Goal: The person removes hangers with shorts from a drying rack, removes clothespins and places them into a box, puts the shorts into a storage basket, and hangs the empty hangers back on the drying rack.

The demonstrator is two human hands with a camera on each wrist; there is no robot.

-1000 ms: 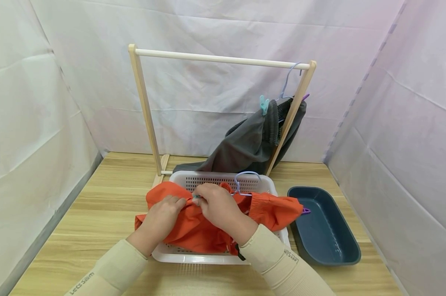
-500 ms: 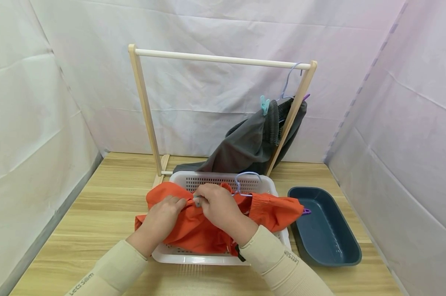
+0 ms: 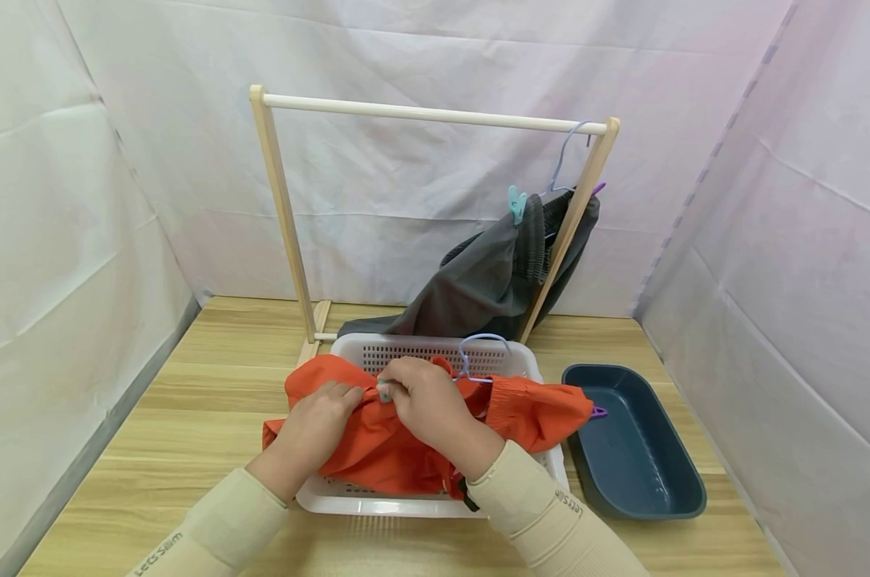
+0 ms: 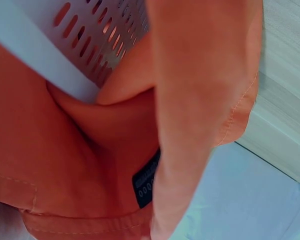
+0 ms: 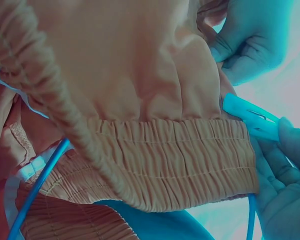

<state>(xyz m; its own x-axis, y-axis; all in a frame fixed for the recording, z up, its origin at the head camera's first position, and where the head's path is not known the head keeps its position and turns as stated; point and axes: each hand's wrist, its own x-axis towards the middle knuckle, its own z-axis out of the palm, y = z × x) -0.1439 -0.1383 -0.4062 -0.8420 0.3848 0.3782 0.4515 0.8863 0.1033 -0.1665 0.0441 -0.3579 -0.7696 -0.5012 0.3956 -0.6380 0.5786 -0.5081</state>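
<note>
Orange pants [image 3: 377,449] with a gathered elastic waistband [image 5: 175,150] lie bunched over a white basket [image 3: 377,505]. A pale blue hanger [image 3: 465,357] sits at the waistband, its hook upward. My right hand [image 3: 430,405] pinches a light blue clothespin [image 5: 250,117], whose jaws are at the cloth by the waistband's edge. Just left of it, my left hand [image 3: 317,429] pinches the orange fabric, fingertips close to the clothespin. A purple clothespin [image 3: 597,412] sticks out from the pants' right end. In the left wrist view, a black label [image 4: 146,182] shows on the orange cloth.
Behind the basket stands a wooden rack [image 3: 435,114]. Dark gray pants [image 3: 478,272] hang at its right end from a hanger, with a teal clothespin [image 3: 516,205] on the waistband. A dark blue basin [image 3: 637,449] stands right of the basket on the wooden table [image 3: 175,433].
The light blue clothespin has tilted slightly toward me in my right fingers and shows more. Both hands and the pants stay nearly in place.
</note>
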